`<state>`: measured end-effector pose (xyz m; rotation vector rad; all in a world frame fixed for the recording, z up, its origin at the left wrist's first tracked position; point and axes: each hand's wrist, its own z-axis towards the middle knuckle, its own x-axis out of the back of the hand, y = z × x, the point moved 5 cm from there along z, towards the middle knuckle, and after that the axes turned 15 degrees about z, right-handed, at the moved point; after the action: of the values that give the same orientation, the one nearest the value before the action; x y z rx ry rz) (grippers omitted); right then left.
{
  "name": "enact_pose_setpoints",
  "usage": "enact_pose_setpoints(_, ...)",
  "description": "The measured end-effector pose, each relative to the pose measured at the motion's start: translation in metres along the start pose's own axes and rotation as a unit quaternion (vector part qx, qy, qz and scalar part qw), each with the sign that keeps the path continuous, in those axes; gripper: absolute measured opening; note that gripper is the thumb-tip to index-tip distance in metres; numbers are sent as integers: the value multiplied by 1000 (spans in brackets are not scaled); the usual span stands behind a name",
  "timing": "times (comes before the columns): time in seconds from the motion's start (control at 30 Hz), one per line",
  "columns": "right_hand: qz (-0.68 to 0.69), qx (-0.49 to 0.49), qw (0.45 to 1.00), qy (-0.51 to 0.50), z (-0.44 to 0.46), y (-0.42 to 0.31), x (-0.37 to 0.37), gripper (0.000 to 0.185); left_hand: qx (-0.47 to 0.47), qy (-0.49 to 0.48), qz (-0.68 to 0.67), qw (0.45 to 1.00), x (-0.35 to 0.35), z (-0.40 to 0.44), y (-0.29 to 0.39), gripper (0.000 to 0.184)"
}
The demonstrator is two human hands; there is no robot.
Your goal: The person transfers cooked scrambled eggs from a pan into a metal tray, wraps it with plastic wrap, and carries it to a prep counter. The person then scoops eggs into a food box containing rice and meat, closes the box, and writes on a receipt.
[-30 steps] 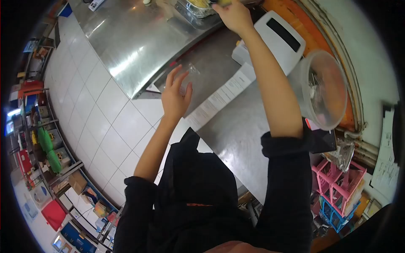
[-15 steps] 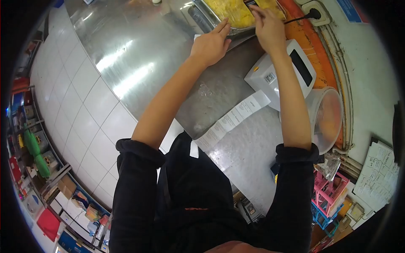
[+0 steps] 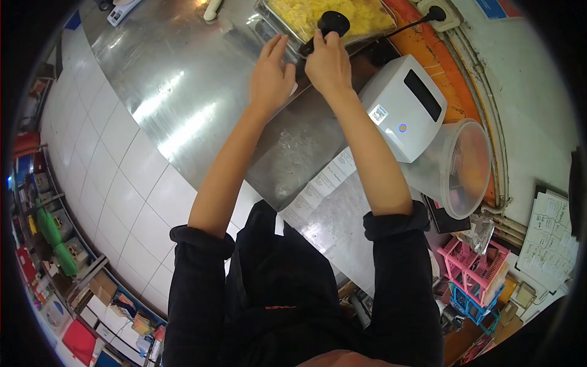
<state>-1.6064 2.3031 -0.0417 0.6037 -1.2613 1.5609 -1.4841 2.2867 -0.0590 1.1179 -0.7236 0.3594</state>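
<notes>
My right hand (image 3: 329, 64) is closed on a black scoop-like tool (image 3: 334, 23) with a round head and a short handle; its exact kind is unclear. The tool is over the near edge of a tray (image 3: 361, 41) holding yellow food pieces (image 3: 299, 13). My left hand (image 3: 270, 79) is to the left of it, over the steel table (image 3: 189, 73), fingers stretched out and slightly apart. A small white edge shows beside its palm, mostly hidden. Below my right forearm, a printed paper strip (image 3: 324, 183) lies on the steel.
A white label printer (image 3: 403, 107) stands right of my right forearm, with a clear plastic tub (image 3: 468, 168) beside it. A black plug (image 3: 436, 13) sits in the wall socket. Pink baskets (image 3: 471, 269) are lower right. A pale handle (image 3: 213, 10) lies on the far table.
My right hand has moved left and nearer with the black tool, from over the food to the tray's near edge. My left hand has shifted left. The view has moved slightly.
</notes>
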Motion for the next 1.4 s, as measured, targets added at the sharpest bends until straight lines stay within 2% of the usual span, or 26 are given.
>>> enact_pose_setpoints(0.13, -2, -24, 999, 26, -2, -2, 0, 37, -18, 61, 11, 998, 6, -20, 0, 45)
enact_pose_setpoints(0.2, 8, -47, 998, 43, -14, -6, 12, 35, 40, 125, -9, 991, 11, -36, -3, 39)
enact_pose_setpoints(0.23, 73, -43, 993, 86, -29, -11, 26, 37, 38, 121, -11, 992, 13, -47, 4, 39)
enact_pose_setpoints(0.3, 228, -66, 962, 137, -70, -18, 52, 35, 185, 73, -177, 964, 10, -78, 6, 35)
enact_pose_setpoints(0.4, 433, -92, 874, 201, -166, -13, 65, 13, 172, 30, -192, 966, -4, -133, 17, 34)
enact_pose_setpoints(0.53, 434, -354, 826, 62, -354, 3, 78, 20, 206, -95, -275, 934, -29, -234, 60, 38)
enact_pose_setpoints(0.6, 373, -341, 862, 41, -449, 15, 103, 25, 206, -172, -267, 926, -48, -294, 79, 38)
enact_pose_setpoints(0.67, 385, -429, 812, 92, -542, 39, 128, 31, 248, -265, -303, 881, -71, -356, 105, 42)
enact_pose_setpoints(0.7, 374, -436, 811, 110, -579, 57, 140, 31, 247, -291, -252, 889, -85, -390, 112, 46)
enact_pose_setpoints(0.77, 295, -457, 804, 242, -656, 95, 187, 40, 485, -332, -340, 734, -110, -453, 154, 51)
enact_pose_setpoints(0.8, 208, -465, 808, 296, -684, 115, 221, 40, 475, -356, -339, 730, -122, -476, 182, 51)
enact_pose_setpoints(0.87, 53, -450, 798, 398, -713, 153, 308, 34, 533, -406, -427, 608, -147, -525, 241, 57)
enact_pose_setpoints(0.9, -15, -427, 798, 425, -734, 172, 350, 25, 520, -427, -421, 608, -157, -541, 270, 57)
enact_pose_setpoints(0.93, -124, -362, 804, 455, -764, 195, 386, 17, 375, -470, -412, 684, -166, -546, 308, 56)
enact_pose_setpoints(0.97, -176, -379, 798, 434, -777, 207, 424, 13, 220, -496, -395, 742, -172, -554, 348, 56)
enact_pose_setpoints(1.0, -334, -491, 750, 292, -789, 215, 455, 21, 155, -466, -450, 745, -177, -562, 386, 53)
enact_pose_setpoints(1.03, -317, -565, 712, 272, -815, 229, 475, 31, 92, -435, -501, 743, -179, -570, 418, 50)
enact_pose_setpoints(1.07, -223, -591, 726, 273, -858, 253, 483, 31, 83, -443, -494, 743, -192, -587, 429, 50)
enact_pose_setpoints(1.1, -127, -607, 736, 271, -893, 275, 482, 30, 19, -485, -419, 767, -215, -613, 432, 48)
enact_pose_setpoints(1.13, -122, -609, 734, 276, -899, 278, 483, 30, -42, -519, -340, 783, -238, -636, 427, 45)
enact_pose_setpoints(1.17, -31, -590, 761, 266, -899, 285, 477, 28, -46, -519, -334, 786, -259, -658, 409, 45)
enact_pose_setpoints(1.2, 61, -565, 783, 252, -896, 293, 469, 26, -149, -483, -221, 834, -277, -678, 387, 43)
enact_pose_setpoints(1.23, 68, -565, 783, 252, -893, 296, 466, 26, -247, -438, -99, 859, -284, -687, 374, 42)
enact_pose_setpoints(1.3, 79, -561, 760, 318, -887, 292, 467, 22, -225, -466, -91, 851, -283, -689, 365, 35)
enact_pose_setpoints(1.37, 69, -537, 765, 350, -884, 291, 462, 22, -252, -545, 18, 800, -293, -692, 362, 29)
enact_pose_setpoints(1.4, 88, -528, 756, 378, -886, 293, 459, 20, -255, -548, 22, 797, -298, -691, 365, 29)
